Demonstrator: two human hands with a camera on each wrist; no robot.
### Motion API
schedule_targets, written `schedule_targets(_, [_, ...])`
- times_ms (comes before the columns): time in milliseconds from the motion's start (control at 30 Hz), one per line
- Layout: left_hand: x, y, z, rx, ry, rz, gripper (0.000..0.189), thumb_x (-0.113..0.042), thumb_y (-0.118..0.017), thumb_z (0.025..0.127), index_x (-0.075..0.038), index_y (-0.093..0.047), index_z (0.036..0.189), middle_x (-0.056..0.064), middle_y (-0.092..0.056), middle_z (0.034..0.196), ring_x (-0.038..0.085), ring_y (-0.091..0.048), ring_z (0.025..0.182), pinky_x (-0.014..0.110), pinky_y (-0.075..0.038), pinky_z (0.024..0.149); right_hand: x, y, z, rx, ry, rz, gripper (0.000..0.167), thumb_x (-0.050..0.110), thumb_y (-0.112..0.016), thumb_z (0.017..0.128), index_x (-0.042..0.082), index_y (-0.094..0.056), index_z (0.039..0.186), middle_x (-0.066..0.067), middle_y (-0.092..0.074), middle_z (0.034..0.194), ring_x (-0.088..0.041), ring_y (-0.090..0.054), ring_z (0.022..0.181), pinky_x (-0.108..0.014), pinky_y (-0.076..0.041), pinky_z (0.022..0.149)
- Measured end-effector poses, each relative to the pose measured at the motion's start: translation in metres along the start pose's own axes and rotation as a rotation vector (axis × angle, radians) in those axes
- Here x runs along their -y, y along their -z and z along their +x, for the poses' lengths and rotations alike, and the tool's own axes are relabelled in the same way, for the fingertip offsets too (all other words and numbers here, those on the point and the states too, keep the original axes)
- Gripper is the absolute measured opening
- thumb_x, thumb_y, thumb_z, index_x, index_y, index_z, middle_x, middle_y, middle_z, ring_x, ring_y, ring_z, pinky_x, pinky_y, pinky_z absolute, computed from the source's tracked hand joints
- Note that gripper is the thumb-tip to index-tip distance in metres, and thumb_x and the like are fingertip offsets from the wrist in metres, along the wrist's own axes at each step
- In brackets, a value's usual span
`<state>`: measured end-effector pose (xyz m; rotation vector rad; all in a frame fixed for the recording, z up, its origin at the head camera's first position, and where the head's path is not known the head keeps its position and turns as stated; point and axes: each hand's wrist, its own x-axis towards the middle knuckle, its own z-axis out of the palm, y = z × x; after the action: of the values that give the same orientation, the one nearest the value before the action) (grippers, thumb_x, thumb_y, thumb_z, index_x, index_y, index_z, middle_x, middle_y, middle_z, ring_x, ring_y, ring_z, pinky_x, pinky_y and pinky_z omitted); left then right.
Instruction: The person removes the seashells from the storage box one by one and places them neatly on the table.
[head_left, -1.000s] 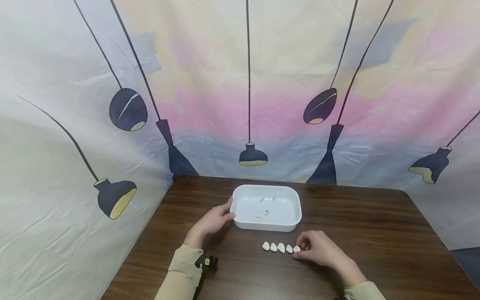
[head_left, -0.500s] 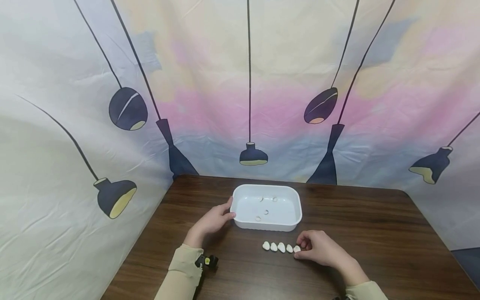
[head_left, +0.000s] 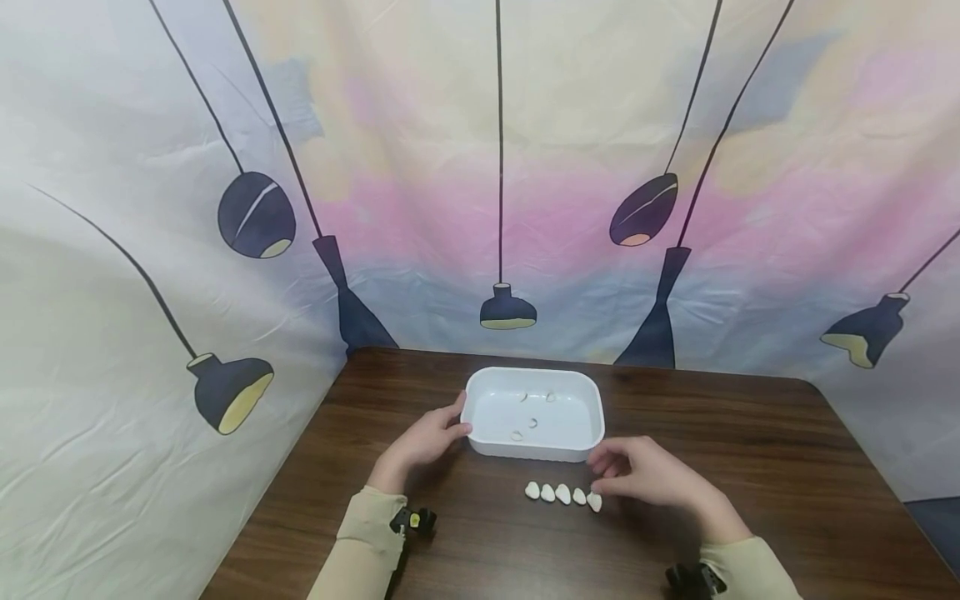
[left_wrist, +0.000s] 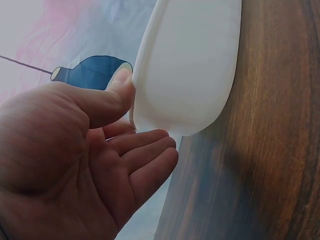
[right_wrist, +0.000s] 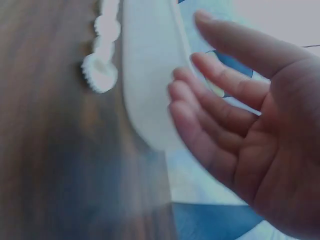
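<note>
My left hand (head_left: 423,437) grips the left end of a white plastic tray (head_left: 498,451), thumb on one side and fingers on the other. In the left wrist view, the thumb (left_wrist: 117,95) rests at the tray's rim. Several small white seashells (head_left: 562,494) lie in a row on the table in front of the tray; the right wrist view shows a ridged edge on the end shell (right_wrist: 100,73). Just above the row's right end hovers my right hand (head_left: 648,471), with relaxed, bent fingers and nothing held. Thumb and fingers are apart in the right wrist view.
Several small pale pieces, likely shells too, lie scattered inside the tray, one of them a pale curved piece (head_left: 517,436). The brown wooden table (head_left: 750,467) extends to both sides. Behind it hangs a cloth backdrop (head_left: 585,125) printed with lamps.
My right hand has let go of the rightmost shell and lifted up and slightly away toward the tray. That shell stays in the row. The left hand keeps its hold on the tray.
</note>
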<state>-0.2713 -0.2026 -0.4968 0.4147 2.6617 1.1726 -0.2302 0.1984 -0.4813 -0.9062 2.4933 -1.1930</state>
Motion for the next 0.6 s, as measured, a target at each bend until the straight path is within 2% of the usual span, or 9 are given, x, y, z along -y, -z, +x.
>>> schedule_targets(100, [0.001,0.000,0.000,-0.004,-0.002,-0.003,0.067,-0.024,-0.060,0.111,-0.002,-0.030,0.167,0.016,-0.037,0.169,0.034,-0.039,0.154,0.056,-0.033,0.124,0.008,0.005,0.019,-0.027,0.022,0.031,0.029,0.025,-0.083,0.096,0.004,-0.075,0.115,0.006,-0.075,0.097,-0.009,-0.070,0.090,-0.028,-0.060,0.081])
schedule_targets(300, [0.000,0.001,0.000,-0.007,-0.003,0.005,0.067,-0.024,-0.060,0.111,-0.002,-0.030,0.167,0.016,-0.037,0.169,0.034,-0.040,0.154,0.055,-0.033,0.124,0.011,-0.002,0.074,-0.062,-0.013,0.057,0.026,0.020,-0.075,0.102,0.002,-0.075,0.120,0.001,-0.072,0.093,-0.016,-0.067,0.084,-0.029,-0.057,0.073])
schedule_targets(467, [-0.001,0.001,-0.001,-0.003,0.013,-0.001,0.067,-0.024,-0.060,0.111,-0.003,-0.030,0.167,0.016,-0.036,0.169,0.035,-0.039,0.155,0.056,-0.033,0.124,0.004,-0.017,0.114,-0.043,-0.004,0.001,0.020,0.011,-0.076,0.098,0.002,-0.078,0.116,0.002,-0.075,0.094,-0.012,-0.068,0.084,-0.030,-0.058,0.075])
schedule_targets(600, [-0.002,0.000,-0.002,-0.002,0.019,-0.018,0.067,-0.023,-0.060,0.111,-0.003,-0.031,0.167,0.015,-0.036,0.170,0.035,-0.039,0.155,0.056,-0.032,0.124,0.000,-0.029,0.134,-0.023,-0.019,-0.063,0.015,0.009,-0.081,0.093,0.007,-0.082,0.108,0.006,-0.076,0.090,-0.009,-0.066,0.083,-0.030,-0.057,0.078])
